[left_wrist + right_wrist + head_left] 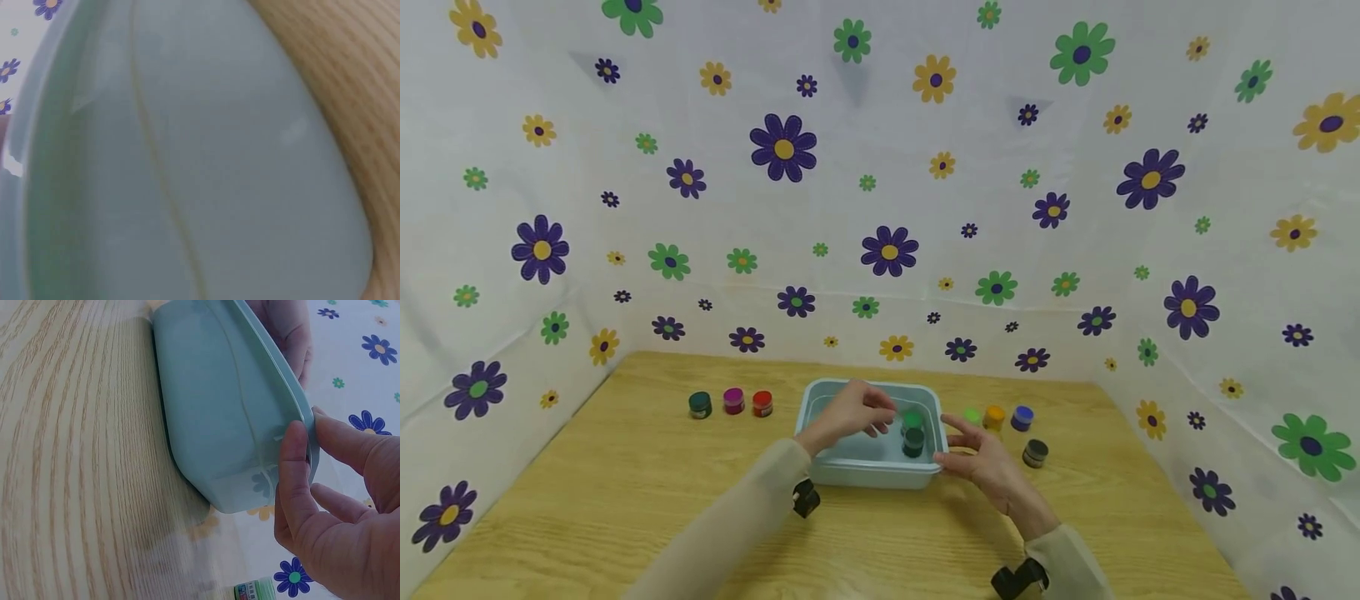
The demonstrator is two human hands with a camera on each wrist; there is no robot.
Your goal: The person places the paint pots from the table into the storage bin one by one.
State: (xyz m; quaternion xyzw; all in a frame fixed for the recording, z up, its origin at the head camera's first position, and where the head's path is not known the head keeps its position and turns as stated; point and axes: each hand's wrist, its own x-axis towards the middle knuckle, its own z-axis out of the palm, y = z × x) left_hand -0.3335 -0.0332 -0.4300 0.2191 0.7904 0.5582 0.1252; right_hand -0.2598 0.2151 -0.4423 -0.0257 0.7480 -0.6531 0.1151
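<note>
A pale blue plastic basin [872, 475] stands on the wooden table. Inside it, toward the right end, are a dark green paint jar [913, 443] and, just behind, a paint jar with a green lid [912, 419], blurred. My left hand [859, 408] hovers over the basin, fingers loosely bent and holding nothing, left of those jars. The left wrist view is filled by the basin's outer wall [250, 156]. With thumb and fingertips my right hand [350, 512] holds the basin's rim at its near right corner.
Left of the basin stand dark green [700, 406], magenta [733, 401] and red [763, 404] paint jars. To its right are light green [972, 417], orange [994, 417], blue [1022, 418] and black [1035, 453] jars. Flower-patterned cloth [880, 208] encloses the table's back and sides.
</note>
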